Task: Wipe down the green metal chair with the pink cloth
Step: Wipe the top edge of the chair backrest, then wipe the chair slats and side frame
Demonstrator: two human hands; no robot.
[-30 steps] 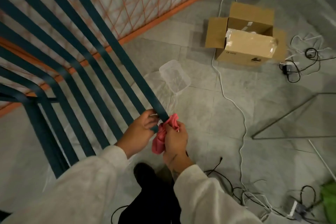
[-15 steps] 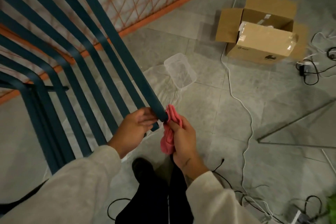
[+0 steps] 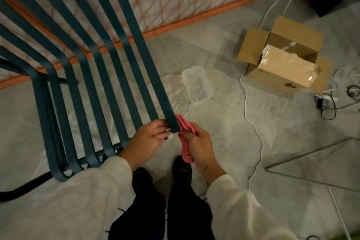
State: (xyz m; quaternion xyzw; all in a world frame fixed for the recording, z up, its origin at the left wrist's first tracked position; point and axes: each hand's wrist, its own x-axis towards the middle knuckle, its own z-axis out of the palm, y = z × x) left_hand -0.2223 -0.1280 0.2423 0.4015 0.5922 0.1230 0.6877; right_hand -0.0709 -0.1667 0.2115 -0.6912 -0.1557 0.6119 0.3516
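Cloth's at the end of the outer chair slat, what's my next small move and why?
Probably slide the pink cloth away from you along the outermost slat. Your right hand grips it bunched against that slat's near end, your left hand touches the same end from the other side, and the slat's length lies ahead.

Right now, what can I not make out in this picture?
Head view only.
Chair: top and left side cut off by the frame.
Cloth: middle hidden inside the right hand.
Left hand: fingers end at a slat; grip unclear.
Box: contents hidden by glare.
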